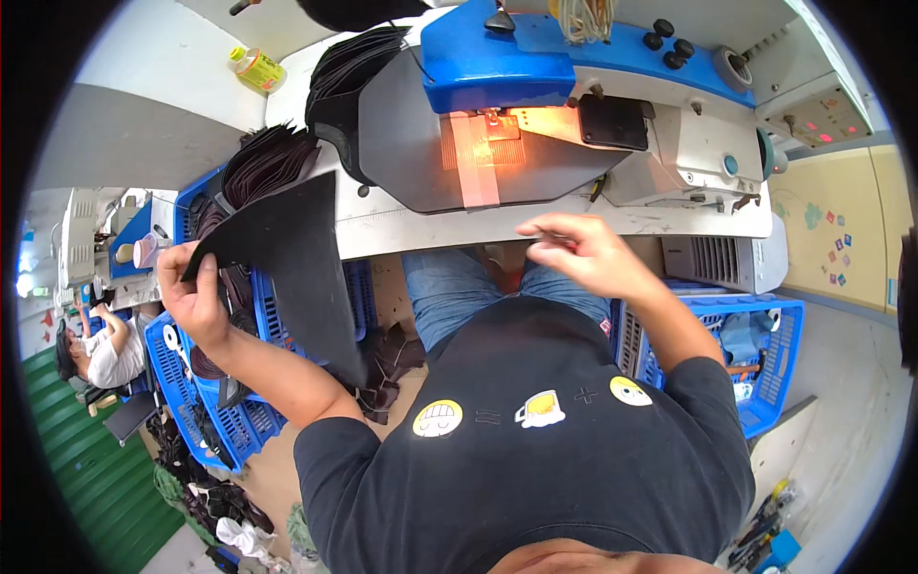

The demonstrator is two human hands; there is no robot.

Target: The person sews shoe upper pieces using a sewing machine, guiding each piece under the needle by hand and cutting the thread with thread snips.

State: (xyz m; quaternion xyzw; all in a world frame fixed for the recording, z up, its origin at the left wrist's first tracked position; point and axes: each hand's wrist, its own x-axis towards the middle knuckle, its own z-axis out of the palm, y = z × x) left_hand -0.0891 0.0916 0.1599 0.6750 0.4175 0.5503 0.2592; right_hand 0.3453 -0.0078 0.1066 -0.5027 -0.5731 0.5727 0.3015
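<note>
My left hand (196,297) pinches one corner of a large, flat black piece of sheet material (287,239), which hangs down past the table's edge on my left. My right hand (588,253) is in front of the table edge, its fingers curled together. A small dark thing shows between those fingers, too little of it to name. Ahead of that hand is a blue and white sewing machine (497,72), its lamp lighting the needle area orange. A dark grey plate (411,143) surrounds the needle, with a pale strip (475,172) running toward me.
Stacked dark pieces (273,163) and a black stack (349,77) lie at the left of the white table (430,225). A bottle (256,69) stands behind. Blue crates (220,430) flank me, another (789,354) at right. A person (105,354) sits far left.
</note>
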